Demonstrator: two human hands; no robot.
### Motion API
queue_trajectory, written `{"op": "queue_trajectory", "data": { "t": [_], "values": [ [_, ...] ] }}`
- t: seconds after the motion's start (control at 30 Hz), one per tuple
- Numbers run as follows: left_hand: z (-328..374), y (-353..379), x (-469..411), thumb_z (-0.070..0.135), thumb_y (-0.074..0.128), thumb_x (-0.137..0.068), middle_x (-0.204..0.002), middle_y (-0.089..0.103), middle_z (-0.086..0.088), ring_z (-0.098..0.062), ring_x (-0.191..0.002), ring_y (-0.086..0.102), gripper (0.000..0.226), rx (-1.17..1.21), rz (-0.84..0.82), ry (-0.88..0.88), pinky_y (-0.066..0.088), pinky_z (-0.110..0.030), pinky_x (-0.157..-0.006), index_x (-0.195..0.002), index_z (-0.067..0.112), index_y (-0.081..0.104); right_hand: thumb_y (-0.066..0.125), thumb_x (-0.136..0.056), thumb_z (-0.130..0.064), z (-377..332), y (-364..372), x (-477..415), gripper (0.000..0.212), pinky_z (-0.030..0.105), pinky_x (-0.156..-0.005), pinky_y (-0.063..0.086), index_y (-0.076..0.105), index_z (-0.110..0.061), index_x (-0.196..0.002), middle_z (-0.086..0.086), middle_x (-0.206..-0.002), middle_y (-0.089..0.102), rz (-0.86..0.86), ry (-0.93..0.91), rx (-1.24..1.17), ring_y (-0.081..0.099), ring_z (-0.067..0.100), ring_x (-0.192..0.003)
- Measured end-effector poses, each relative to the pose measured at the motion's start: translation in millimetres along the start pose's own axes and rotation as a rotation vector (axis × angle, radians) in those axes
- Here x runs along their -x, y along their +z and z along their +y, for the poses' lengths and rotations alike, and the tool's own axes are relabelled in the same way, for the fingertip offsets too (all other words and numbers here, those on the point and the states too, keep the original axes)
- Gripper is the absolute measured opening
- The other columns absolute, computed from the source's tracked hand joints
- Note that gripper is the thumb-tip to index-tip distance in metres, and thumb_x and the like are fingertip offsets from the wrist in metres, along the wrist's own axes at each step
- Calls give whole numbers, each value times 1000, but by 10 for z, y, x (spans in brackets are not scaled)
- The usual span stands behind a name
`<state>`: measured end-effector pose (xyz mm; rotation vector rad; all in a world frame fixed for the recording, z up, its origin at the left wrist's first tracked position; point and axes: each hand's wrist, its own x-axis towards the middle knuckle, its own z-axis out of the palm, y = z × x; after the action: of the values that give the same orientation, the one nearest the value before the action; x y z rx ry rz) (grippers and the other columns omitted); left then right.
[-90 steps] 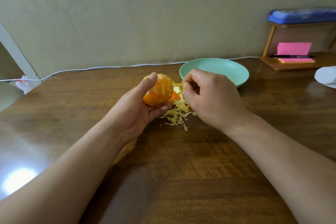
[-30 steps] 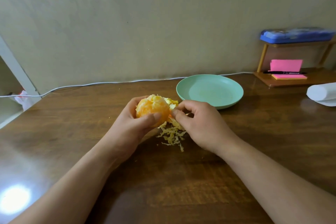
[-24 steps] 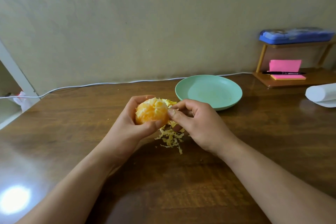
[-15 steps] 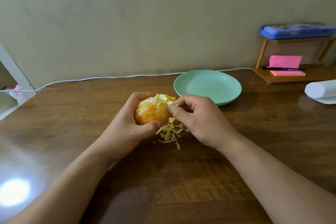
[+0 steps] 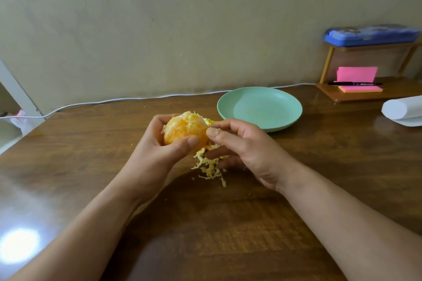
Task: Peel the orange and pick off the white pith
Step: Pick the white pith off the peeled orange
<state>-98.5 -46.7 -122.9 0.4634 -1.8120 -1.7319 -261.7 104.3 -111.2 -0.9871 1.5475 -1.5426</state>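
Observation:
The peeled orange (image 5: 185, 128), with white pith still streaking its flesh, sits above the table in my left hand (image 5: 157, 150), fingers behind it and thumb across its front. My right hand (image 5: 242, 146) is just to its right, thumb and forefinger pinched together at the fruit's right side on a bit of pith. Under both hands a heap of pith and peel scraps (image 5: 210, 167) lies on the wooden table (image 5: 205, 223).
A mint-green plate (image 5: 292, 107) stands behind my right hand. A white cable (image 5: 114, 100) runs along the wall. At the right are a wooden rack (image 5: 365, 96) with pink notes, a pen and a blue case, and a white paper roll (image 5: 402, 109).
My left hand has turned the orange a little, showing a fresh side. My right thumb and forefinger have pinched at its right edge and drawn slightly away.

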Motion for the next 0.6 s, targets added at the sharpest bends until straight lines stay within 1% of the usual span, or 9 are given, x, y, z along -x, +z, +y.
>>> {"op": "queue_trajectory", "data": {
  "t": [0.1,0.17,0.23,0.3,0.33,0.4,0.43,0.5,0.6],
  "values": [
    [3,48,40,56,96,-63,-123,72,5,-21,-113,72,82,-299,20,144,63,-40,-92,-133,35,59,79,-94,-29,4,51,-3,38,44,-86,64,66,-19,-128,8,-114,80,-65,68,-190,79,25,-100],
    [-24,82,51,58,94,-71,-130,68,9,-19,-116,70,78,-482,12,253,62,-38,-94,-138,44,58,79,-93,-20,19,64,-11,42,43,-84,64,62,-17,-131,10,-114,79,-80,92,-305,78,25,-95],
    [-12,101,59,57,89,-73,-135,65,14,-12,-116,69,82,-617,26,303,60,-27,-94,-147,48,54,80,-92,-18,42,44,-29,46,43,-88,63,61,-17,-134,11,-123,76,-66,89,-347,78,27,-101],
    [28,104,65,61,81,-75,-135,63,21,-2,-109,70,88,-706,24,283,56,-15,-88,-155,54,45,81,-92,-23,63,23,-45,47,42,-91,64,62,-20,-135,11,-131,72,-22,60,-304,78,27,-108],
    [49,118,68,63,77,-77,-135,63,22,-1,-107,71,88,-701,8,254,56,-15,-88,-157,56,40,82,-93,-25,82,21,-53,46,42,-91,64,64,-21,-134,9,-132,71,3,38,-259,77,26,-110],
    [46,130,63,58,76,-85,-133,70,11,-9,-109,74,86,-531,-5,170,61,-31,-94,-161,52,35,82,-93,-29,113,32,-52,42,45,-94,64,66,-27,-132,2,-130,71,57,-23,-135,75,22,-113],
    [49,133,60,53,79,-86,-131,72,3,-16,-110,76,88,-398,13,107,62,-41,-96,-162,44,35,82,-93,-30,118,41,-43,41,45,-95,64,67,-30,-131,-4,-129,71,85,-64,-67,74,18,-114],
    [55,102,34,48,85,-85,-128,75,-5,-24,-111,77,88,-202,46,-33,59,-51,-102,-158,24,44,82,-93,-33,114,49,-24,42,40,-97,63,67,-34,-133,-14,-127,69,124,-148,67,70,8,-116],
    [55,52,-12,38,88,-84,-131,74,-15,-30,-117,74,71,-12,-18,-161,58,-51,-105,-143,10,59,79,-96,-34,90,62,8,41,31,-96,62,65,-35,-134,-20,-125,68,153,-254,239,68,1,-111]
  ]
}}
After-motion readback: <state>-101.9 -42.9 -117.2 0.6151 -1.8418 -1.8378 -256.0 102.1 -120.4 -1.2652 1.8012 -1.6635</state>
